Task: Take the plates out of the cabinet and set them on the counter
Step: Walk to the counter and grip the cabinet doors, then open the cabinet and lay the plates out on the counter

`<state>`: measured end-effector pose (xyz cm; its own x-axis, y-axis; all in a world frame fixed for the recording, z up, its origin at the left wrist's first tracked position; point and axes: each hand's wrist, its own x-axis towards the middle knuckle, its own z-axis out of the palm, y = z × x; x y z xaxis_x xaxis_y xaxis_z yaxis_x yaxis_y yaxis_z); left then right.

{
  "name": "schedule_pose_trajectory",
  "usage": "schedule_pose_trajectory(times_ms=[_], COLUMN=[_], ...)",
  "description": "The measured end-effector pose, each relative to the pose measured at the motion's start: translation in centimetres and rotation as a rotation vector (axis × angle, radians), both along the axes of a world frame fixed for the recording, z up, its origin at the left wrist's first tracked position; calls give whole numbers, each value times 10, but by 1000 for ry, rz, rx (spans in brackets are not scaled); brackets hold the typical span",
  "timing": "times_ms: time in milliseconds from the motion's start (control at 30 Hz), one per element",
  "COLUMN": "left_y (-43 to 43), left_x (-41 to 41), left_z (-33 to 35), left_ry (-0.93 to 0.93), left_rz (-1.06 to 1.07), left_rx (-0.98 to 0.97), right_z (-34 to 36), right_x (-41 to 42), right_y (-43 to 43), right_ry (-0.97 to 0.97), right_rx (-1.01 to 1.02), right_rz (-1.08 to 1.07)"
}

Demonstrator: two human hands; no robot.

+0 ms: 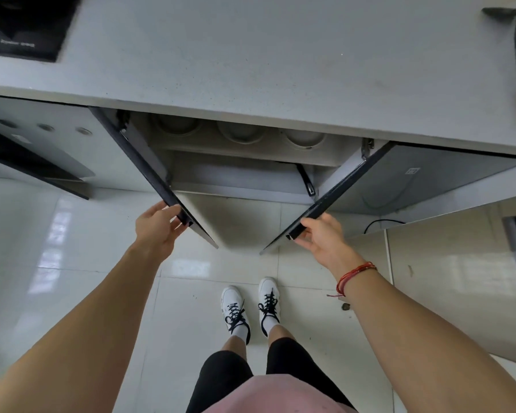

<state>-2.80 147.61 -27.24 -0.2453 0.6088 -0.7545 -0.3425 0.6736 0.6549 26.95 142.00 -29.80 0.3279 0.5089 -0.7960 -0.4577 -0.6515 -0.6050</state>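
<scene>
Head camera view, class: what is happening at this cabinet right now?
A person stands at the counter, each of the hands on a cabinet door. The left hand grips the left door edge; the right hand grips the right door. Both doors are swung open. The plates sit on the upper shelf inside, untouched.

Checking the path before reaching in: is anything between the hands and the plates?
No. Both doors are swung open, left hand and right hand on their edges; plates sit on the upper shelf.
</scene>
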Motion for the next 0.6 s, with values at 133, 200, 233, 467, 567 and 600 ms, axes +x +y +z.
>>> schedule_pose_trajectory(times_ms=[133, 200, 233, 467, 567, 600], left_y=[-13, -19, -23, -33, -33, -33], left_x=[-25, -36, -41, -48, -44, -43], left_z=[2, 4, 5, 9, 10, 10], left_ry=[119, 178, 217, 393, 402, 405], left_rz=[-8, -29, -43, -64, -71, -70], left_rx=[-19, -27, -34, -64, -55, -52], right_z=[2, 2, 3, 9, 15, 14], right_x=[21, 33, 40, 73, 77, 78], right_y=[-30, -44, -51, -80, -84, -85], right_ry=[-151, -227, -272, -563, -606, -616], right_rx=[-94, -132, -150, -283, -291, -297], right_rz=[68, 77, 86, 247, 276, 288])
